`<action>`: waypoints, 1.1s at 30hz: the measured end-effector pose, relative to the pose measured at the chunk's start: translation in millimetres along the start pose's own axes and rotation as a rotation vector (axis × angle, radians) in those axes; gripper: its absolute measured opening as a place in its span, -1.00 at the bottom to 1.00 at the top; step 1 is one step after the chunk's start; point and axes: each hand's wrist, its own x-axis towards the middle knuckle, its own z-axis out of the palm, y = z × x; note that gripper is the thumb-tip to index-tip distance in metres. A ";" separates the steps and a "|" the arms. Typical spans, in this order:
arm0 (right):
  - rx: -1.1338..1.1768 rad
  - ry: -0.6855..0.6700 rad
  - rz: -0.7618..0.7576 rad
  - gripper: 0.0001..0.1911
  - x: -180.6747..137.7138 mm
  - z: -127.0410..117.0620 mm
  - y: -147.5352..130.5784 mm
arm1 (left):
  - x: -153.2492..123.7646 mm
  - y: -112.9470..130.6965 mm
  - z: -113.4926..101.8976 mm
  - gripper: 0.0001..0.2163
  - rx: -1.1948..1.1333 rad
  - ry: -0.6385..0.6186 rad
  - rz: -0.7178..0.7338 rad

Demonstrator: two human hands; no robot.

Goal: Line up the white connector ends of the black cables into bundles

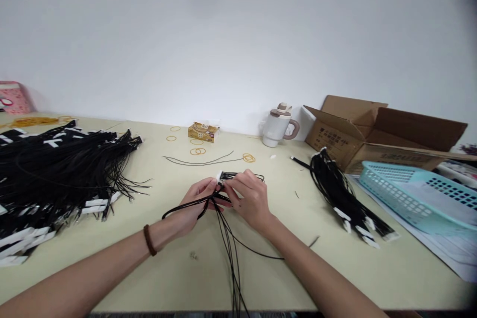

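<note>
My left hand (pixel 199 198) is closed round a black wire harness (pixel 211 199), its thumb by a white connector (pixel 219 176) at the harness's upper end. The fingers of my right hand (pixel 248 198) pinch at the wires just below that connector; exactly which strand they hold is hidden. Several loose black wires (pixel 231 258) hang from between both hands down over the front edge of the table, and one curves off under my right forearm. Other strands loop out to the left across my left wrist.
A big heap of black wires (pixel 67 169) with white connectors covers the left side. To the right lie a bundled harness (pixel 341 194), a turquoise basket (pixel 413 203) and an open cardboard box (pixel 335 134). Behind stand a white mug (pixel 274 129) and a small gold box (pixel 203 132) near rubber bands (pixel 249 158).
</note>
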 end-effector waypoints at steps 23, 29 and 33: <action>-0.355 0.106 -0.039 -0.88 7.3 -23.7 63.1 | 10.9 16.7 -18.7 -0.91 -0.335 0.044 -0.226; -0.391 0.090 -0.458 -0.75 4.5 -15.3 28.7 | 14.0 11.9 -20.6 -0.94 -0.407 0.092 -0.260; -0.237 -0.108 -0.621 -0.83 3.7 -4.9 8.0 | 14.5 10.3 -20.0 -0.90 -0.396 0.109 -0.262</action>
